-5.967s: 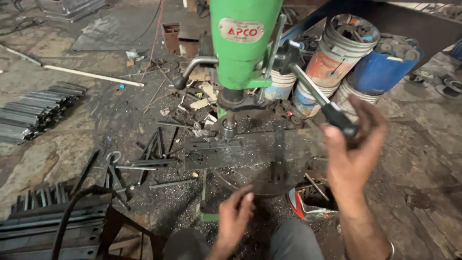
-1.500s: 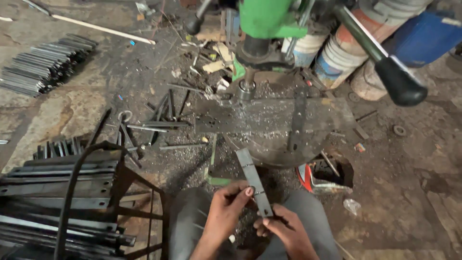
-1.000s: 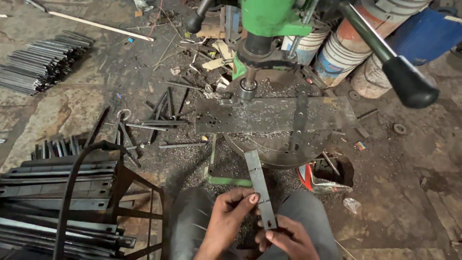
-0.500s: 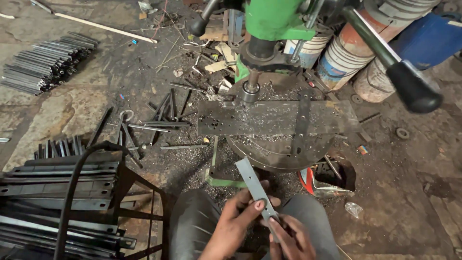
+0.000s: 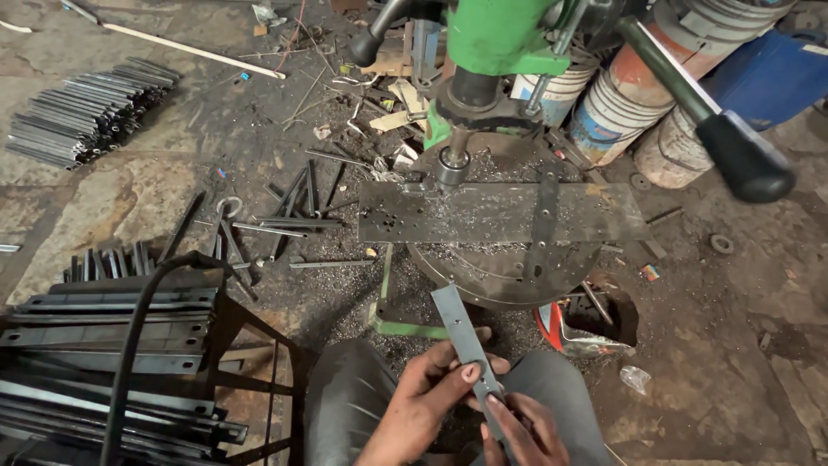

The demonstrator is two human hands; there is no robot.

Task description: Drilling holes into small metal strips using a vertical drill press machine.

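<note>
Fingers (image 5: 466, 373) of both hands around steel strip (image 5: 459, 324)

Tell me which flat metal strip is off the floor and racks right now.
The grey strip gripped by both hands, left hand and right hand, above the lap; the others lie stacked or scattered.

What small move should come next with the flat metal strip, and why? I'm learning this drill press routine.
Probably carry the flat metal strip, pinched by the left hand and right hand above the lap, forward onto the long plate on the drill table. The spindle hangs above that plate's left part, and the feed handle is free.
</note>
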